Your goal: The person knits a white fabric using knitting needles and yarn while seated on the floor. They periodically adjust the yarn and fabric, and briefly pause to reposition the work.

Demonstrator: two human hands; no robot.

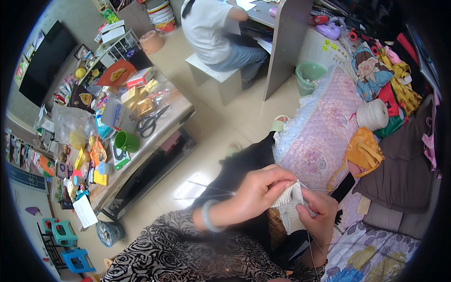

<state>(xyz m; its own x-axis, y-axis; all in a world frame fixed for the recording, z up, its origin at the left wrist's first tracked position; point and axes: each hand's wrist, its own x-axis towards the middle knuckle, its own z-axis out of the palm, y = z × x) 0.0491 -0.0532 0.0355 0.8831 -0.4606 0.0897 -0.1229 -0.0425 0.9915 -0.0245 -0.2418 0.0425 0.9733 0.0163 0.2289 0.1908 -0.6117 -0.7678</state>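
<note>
A piece of cream ribbed knitting (291,211) hangs between my two hands over my lap, with thin needles in it. My left hand (259,188), a pale bangle at its wrist, pinches its top edge near a needle tip. Two needle ends (211,187) stick out to the left behind that hand. On the right side my right hand (319,209) grips the fabric between thumb and fingers. Below it, more thin needles (311,250) point downward. A pale strand of yarn runs rightward from the work. A cone of cream yarn (372,114) lies on the sofa.
Beside me a quilted floral cover (317,141) bears a yellow cloth bag (364,151) and a dark cushion (394,172). At left, a cluttered table (176,102) holds scissors (151,121) and a green cup (127,141). A person (215,38) sits at a desk ahead, near a green bin (310,77).
</note>
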